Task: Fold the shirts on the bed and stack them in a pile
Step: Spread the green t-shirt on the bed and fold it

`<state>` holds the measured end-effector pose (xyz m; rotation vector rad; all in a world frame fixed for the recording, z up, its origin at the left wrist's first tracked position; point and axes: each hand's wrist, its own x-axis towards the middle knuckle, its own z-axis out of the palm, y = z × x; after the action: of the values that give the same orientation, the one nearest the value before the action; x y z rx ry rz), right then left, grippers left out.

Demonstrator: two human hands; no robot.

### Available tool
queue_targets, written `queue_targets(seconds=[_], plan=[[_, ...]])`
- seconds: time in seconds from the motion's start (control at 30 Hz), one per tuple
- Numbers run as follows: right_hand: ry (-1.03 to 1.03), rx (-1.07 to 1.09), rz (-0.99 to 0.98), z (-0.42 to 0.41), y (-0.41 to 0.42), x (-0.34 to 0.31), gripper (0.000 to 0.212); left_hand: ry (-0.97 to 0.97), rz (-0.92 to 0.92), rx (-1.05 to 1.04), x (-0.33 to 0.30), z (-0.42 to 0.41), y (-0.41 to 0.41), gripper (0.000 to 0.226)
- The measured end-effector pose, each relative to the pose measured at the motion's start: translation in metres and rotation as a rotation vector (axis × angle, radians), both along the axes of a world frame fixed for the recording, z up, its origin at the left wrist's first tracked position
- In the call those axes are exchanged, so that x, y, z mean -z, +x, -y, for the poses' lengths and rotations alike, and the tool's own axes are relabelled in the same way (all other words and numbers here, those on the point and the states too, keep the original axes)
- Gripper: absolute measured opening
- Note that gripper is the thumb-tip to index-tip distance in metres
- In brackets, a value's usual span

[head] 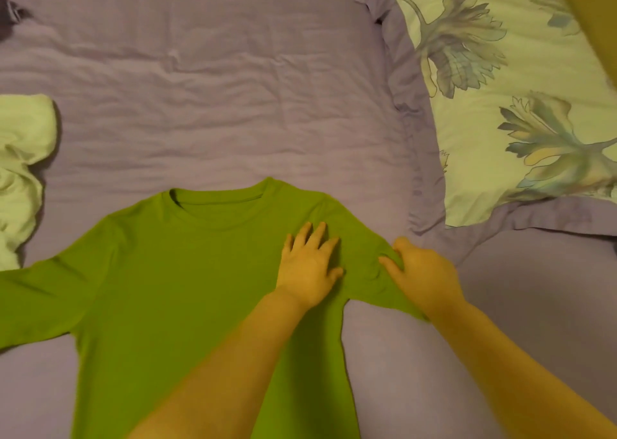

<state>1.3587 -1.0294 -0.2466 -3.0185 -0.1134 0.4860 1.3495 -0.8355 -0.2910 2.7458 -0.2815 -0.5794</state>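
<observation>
Green shirt (187,271) flat (collar up), left hand (309,265) spread, right hand (424,275) pinching sleeve

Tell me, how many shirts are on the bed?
2 that I can see: a green shirt spread flat near the person, under both hands, and a pale crumpled garment at the left edge, probably a shirt. Others may lie outside the view.

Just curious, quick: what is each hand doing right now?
Left hand: open, fingers spread flat, pressing on the green shirt.
Right hand: fingers curled, gripping the shirt's sleeve.
</observation>
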Motion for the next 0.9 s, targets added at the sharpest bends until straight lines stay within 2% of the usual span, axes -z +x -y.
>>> queue_targets(seconds=[0.07,0.1,0.17,0.2,0.23,0.33,0.43,0.53,0.6,0.63,0.7,0.77,0.83,0.9], plan=[[0.184,0.108,-0.149,-0.026,0.007,-0.010,0.030,-0.330,0.037,-0.280,-0.008,-0.009,-0.007,0.041],[0.333,0.182,-0.184,-0.042,0.010,-0.015,0.025,-0.525,-0.073,-0.496,-0.017,-0.013,-0.009,0.034],[0.663,0.351,-0.336,-0.073,0.016,-0.020,0.019,-0.951,-0.458,-0.911,-0.037,-0.022,-0.009,0.035],[0.796,0.433,-0.429,-0.087,0.019,-0.021,0.020,-1.070,-0.615,-1.028,-0.041,-0.028,-0.009,0.039],[0.845,0.472,-0.471,-0.096,0.021,-0.019,0.023,-1.109,-0.690,-1.064,-0.043,-0.035,-0.009,0.041],[0.740,0.408,-0.318,-0.104,0.021,-0.004,0.023,-0.969,-0.614,-0.995,-0.038,-0.048,-0.011,0.038],[0.505,0.309,-0.139,-0.092,0.009,0.011,0.024,-0.815,-0.574,-0.912,-0.026,-0.045,-0.014,0.054],[0.479,0.305,-0.045,-0.083,-0.011,0.019,0.026,-0.608,-0.509,-0.806,-0.019,-0.033,-0.014,0.021],[0.465,0.297,0.006,-0.076,-0.020,0.023,0.026,-0.517,-0.425,-0.784,-0.019,-0.025,-0.014,0.034],[0.444,0.281,0.023,-0.073,-0.024,0.024,0.026,-0.536,-0.357,-0.810,-0.024,-0.021,-0.013,0.032],[0.423,0.268,0.036,-0.070,-0.029,0.024,0.033,-0.651,-0.213,-0.898,-0.036,-0.020,-0.014,0.011],[0.416,0.251,0.069,-0.073,-0.031,0.022,0.041,-0.719,-0.073,-0.936,-0.043,-0.029,-0.014,0.004],[0.400,0.208,0.076,-0.080,-0.030,0.022,0.044,-0.656,0.038,-0.862,-0.044,-0.043,-0.013,0.006],[0.366,0.110,0.030,-0.091,-0.029,0.025,0.054,-0.510,0.102,-0.760,-0.041,-0.057,-0.011,0.016]])
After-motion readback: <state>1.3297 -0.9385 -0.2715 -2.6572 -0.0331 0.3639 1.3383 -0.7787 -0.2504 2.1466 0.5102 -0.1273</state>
